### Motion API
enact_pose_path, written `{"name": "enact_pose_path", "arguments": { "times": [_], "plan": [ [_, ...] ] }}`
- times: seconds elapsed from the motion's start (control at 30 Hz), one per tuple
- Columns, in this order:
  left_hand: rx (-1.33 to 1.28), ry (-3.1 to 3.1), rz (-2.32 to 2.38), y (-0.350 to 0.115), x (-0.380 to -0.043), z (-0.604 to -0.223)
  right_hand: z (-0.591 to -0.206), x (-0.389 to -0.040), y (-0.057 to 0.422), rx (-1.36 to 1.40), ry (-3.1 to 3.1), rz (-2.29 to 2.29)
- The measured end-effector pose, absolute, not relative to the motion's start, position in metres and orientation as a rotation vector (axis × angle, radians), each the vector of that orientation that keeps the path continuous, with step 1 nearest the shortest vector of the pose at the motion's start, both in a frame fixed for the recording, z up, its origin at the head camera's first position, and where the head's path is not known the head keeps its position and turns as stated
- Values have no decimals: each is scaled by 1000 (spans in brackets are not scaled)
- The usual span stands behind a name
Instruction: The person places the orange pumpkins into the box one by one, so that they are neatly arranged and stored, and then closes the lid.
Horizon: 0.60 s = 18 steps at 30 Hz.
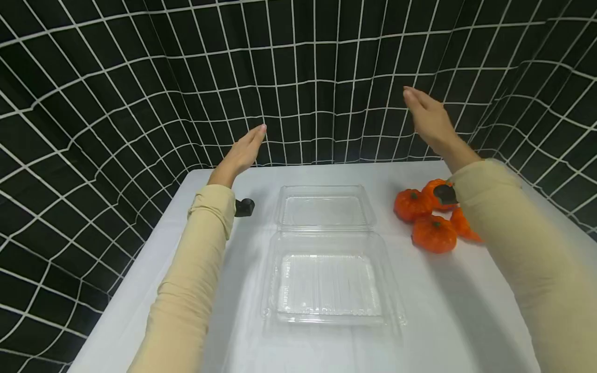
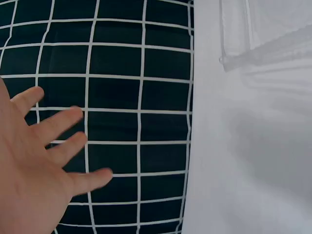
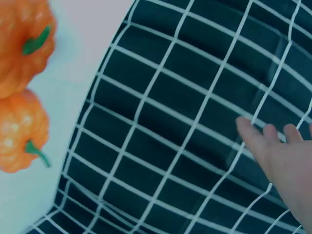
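Note:
In the head view my left hand [image 1: 241,154] is raised above the table's far left part, holding nothing; the left wrist view shows its fingers [image 2: 63,122] straight and spread. Higher up on the right, my right hand [image 1: 430,118] is also in the air and empty, its fingers extended. A clear plastic clamshell box [image 1: 328,282] lies unfolded between the arms, its smaller-looking half [image 1: 325,210] at the far side. Under the right forearm sit several orange toy pumpkins [image 1: 434,234] with green stems, one partly hidden by the sleeve. Neither hand touches anything.
A white-covered table [image 1: 238,305] carries everything. Dark curtains with a white grid [image 1: 322,93] stand behind it and along both sides. A small black camera mount [image 1: 244,207] juts from the left wrist, another [image 1: 445,194] from the right.

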<state>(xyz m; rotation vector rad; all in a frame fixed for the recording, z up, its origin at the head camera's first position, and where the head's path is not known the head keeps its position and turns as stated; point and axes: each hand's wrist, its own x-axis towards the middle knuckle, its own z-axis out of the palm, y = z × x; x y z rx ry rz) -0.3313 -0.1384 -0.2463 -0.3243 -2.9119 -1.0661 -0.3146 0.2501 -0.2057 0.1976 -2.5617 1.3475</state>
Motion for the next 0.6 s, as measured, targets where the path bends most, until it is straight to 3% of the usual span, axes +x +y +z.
{"name": "enact_pose_path", "arguments": {
  "times": [0.33,0.6],
  "plan": [
    [-349,-2771,-1803,-158,-333,-257,-221,-295,313,124,-1835,2300],
    [-286,-2903,-2016,-169,-329,-271,-238,-281,373,-11,-1333,2673]
  ]
}}
